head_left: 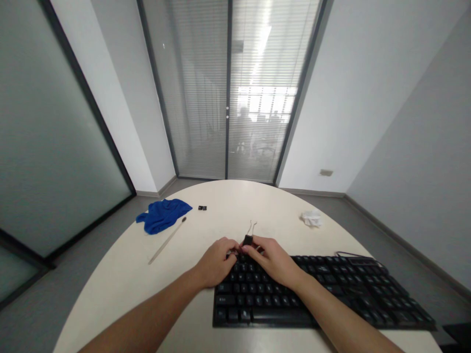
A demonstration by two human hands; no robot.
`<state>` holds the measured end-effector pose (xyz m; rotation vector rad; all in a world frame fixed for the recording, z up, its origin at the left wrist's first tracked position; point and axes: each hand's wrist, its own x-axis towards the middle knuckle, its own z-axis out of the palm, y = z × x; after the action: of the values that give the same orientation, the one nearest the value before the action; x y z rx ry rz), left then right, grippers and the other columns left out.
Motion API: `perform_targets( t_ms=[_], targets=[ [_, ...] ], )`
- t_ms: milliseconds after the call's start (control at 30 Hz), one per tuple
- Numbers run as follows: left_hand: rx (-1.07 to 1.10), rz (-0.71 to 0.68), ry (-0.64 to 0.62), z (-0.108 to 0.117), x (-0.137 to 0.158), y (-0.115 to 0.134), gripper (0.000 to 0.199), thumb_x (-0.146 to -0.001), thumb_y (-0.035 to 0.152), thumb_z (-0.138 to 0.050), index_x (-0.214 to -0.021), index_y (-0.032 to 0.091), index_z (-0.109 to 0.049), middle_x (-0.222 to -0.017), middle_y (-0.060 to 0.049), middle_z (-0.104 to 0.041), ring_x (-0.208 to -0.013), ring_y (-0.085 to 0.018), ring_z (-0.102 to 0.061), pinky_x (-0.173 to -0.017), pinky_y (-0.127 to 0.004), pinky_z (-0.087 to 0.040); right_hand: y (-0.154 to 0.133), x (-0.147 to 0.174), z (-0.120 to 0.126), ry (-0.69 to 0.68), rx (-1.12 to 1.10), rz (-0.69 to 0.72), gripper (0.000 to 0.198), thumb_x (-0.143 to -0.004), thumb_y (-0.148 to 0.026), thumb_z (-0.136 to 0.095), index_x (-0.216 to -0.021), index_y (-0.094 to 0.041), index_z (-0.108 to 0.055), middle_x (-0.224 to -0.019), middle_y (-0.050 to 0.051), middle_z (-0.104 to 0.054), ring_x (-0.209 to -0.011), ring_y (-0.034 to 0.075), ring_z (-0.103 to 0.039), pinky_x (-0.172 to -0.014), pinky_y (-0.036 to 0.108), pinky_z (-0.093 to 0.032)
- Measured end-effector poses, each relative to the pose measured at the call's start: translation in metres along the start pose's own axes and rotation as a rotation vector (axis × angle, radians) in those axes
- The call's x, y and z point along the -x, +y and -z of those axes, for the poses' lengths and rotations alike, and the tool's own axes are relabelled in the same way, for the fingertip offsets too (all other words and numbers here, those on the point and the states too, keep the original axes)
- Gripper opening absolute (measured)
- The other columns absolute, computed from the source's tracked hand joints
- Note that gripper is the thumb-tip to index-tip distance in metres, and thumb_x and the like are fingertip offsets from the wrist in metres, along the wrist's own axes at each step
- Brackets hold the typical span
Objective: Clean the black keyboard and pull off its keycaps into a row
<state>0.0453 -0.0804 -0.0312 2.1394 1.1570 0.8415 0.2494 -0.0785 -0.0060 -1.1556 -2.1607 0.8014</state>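
A black keyboard (274, 289) lies across the near side of the table. At its upper left edge my right hand (270, 255) is closed on a keycap puller (248, 239), a small black handle with two thin wire prongs pointing away from me. Beside it, my left hand (220, 262) rests at the keyboard's top left corner. Its fingers are bent together close to the right fingertips, and whatever they pinch is hidden. Two small black keycaps (202, 208) sit apart from the keyboard, farther back on the table.
A blue cloth (164, 215) lies crumpled at the back left of the round pale table (235, 196). Near it is a thin brush (167, 241) with a dark tip. Crumpled white tissue (311, 218) lies at the right. A cable (353, 254) runs behind the keyboard.
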Motion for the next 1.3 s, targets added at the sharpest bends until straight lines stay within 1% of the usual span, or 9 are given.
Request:
perform_targets(
  t_ms=[233,500,600,667,733,833,1033,1167,1300],
  targets=[
    [0.023,-0.081,0.046,0.0,0.002,0.002,0.019,-0.076,0.012,-0.057,-0.092,0.02,-0.064,-0.098,-0.005,-0.067,-0.1,-0.023,-0.057,-0.094,-0.038,-0.044,0.004,-0.001,0.0,0.004,-0.046,-0.023,0.034,-0.098,-0.044,-0.052,-0.082,-0.019,-0.067,-0.073,0.0,-0.068,-0.069,0.017,-0.061,-0.062,0.027,-0.04],
    [0.033,-0.118,0.085,-0.001,0.001,0.001,0.012,-0.077,0.015,-0.066,-0.087,0.021,-0.064,-0.095,-0.004,-0.068,-0.1,-0.023,-0.056,-0.093,-0.038,-0.044,0.005,-0.001,0.001,0.018,-0.106,-0.003,0.032,-0.098,-0.043,-0.052,-0.084,-0.019,-0.069,-0.078,0.002,-0.071,-0.074,0.018,-0.064,-0.068,0.028,-0.045],
    [0.027,-0.101,0.085,-0.002,0.001,0.001,0.007,-0.08,0.019,-0.066,-0.087,0.021,-0.064,-0.094,-0.004,-0.068,-0.1,-0.023,-0.057,-0.093,-0.038,-0.044,0.009,-0.004,0.002,0.048,-0.278,-0.035,0.034,-0.097,-0.048,-0.052,-0.087,-0.018,-0.067,-0.081,0.003,-0.071,-0.077,0.018,-0.065,-0.073,0.029,-0.049],
    [0.025,-0.085,0.091,-0.002,0.001,0.001,0.007,-0.082,0.021,-0.066,-0.088,0.02,-0.064,-0.095,-0.004,-0.067,-0.1,-0.023,-0.057,-0.093,-0.038,-0.044,0.012,-0.005,0.002,0.066,-0.424,-0.086,0.038,-0.094,-0.053,-0.055,-0.09,-0.017,-0.065,-0.083,0.004,-0.07,-0.074,0.017,-0.065,-0.071,0.029,-0.052],
    [0.024,-0.069,0.098,-0.001,0.002,0.002,0.01,-0.082,0.021,-0.066,-0.092,0.02,-0.064,-0.098,-0.005,-0.067,-0.101,-0.023,-0.057,-0.093,-0.038,-0.045,0.014,-0.007,0.002,0.08,-0.498,-0.121,0.041,-0.091,-0.057,-0.057,-0.091,-0.017,-0.065,-0.082,0.004,-0.071,-0.072,0.017,-0.065,-0.068,0.029,-0.053],
    [0.02,-0.054,0.114,-0.001,0.002,0.002,0.017,-0.082,0.023,-0.068,-0.098,0.02,-0.063,-0.101,-0.005,-0.067,-0.101,-0.023,-0.058,-0.093,-0.038,-0.045,0.015,-0.007,0.002,0.112,-0.481,-0.124,0.044,-0.089,-0.058,-0.059,-0.095,-0.016,-0.068,-0.08,0.004,-0.072,-0.073,0.017,-0.066,-0.066,0.028,-0.052],
    [0.029,-0.018,0.179,-0.002,0.001,0.002,0.01,-0.085,0.026,-0.067,-0.093,0.02,-0.064,-0.096,-0.004,-0.068,-0.096,-0.022,-0.061,-0.091,-0.037,-0.046,0.013,-0.006,0.003,0.133,-0.416,-0.126,0.046,-0.087,-0.057,-0.061,-0.103,-0.016,-0.074,-0.085,0.006,-0.075,-0.078,0.02,-0.068,-0.068,0.031,-0.052],
    [0.056,0.01,0.178,-0.002,0.0,0.002,0.007,-0.087,0.025,-0.064,-0.092,0.02,-0.065,-0.095,-0.003,-0.069,-0.094,-0.021,-0.062,-0.09,-0.036,-0.046,0.014,-0.006,0.003,0.127,-0.389,-0.112,0.045,-0.088,-0.055,-0.062,-0.105,-0.015,-0.075,-0.084,0.007,-0.076,-0.077,0.021,-0.069,-0.069,0.031,-0.052],
    [0.066,-0.009,0.176,-0.001,0.0,0.001,0.009,-0.088,0.027,-0.063,-0.094,0.02,-0.065,-0.096,-0.003,-0.069,-0.095,-0.02,-0.062,-0.091,-0.035,-0.046,0.014,-0.006,0.003,0.121,-0.381,-0.113,0.048,-0.089,-0.057,-0.06,-0.106,-0.015,-0.075,-0.085,0.007,-0.076,-0.079,0.021,-0.069,-0.072,0.033,-0.053]
  ],
)
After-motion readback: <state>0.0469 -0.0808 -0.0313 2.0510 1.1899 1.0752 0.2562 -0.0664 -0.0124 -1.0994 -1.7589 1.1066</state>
